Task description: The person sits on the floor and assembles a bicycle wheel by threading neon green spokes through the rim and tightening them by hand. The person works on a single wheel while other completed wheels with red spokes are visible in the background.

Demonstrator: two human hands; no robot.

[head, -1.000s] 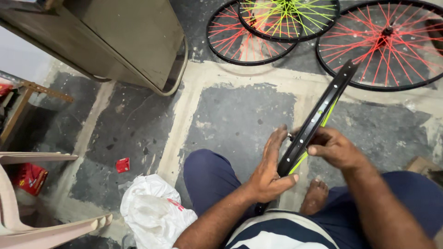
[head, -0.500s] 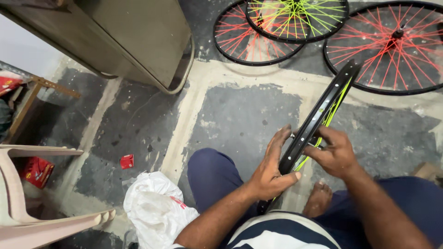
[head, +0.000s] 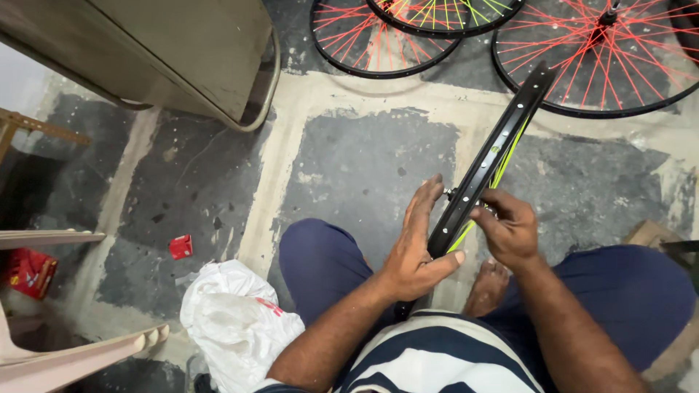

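Head view: left hand had flattened since half a second earlier, fingers open along the black wheel rim, thumb hooked under it. Right hand was closed, pinching at the rim's far side. Rim stood tilted between the knees, over the floor; the job looked mid-adjustment.

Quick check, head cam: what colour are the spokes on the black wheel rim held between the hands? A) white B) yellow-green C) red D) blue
B: yellow-green spokes show along the black wheel rim, which stands on edge between the left hand and the right hand.
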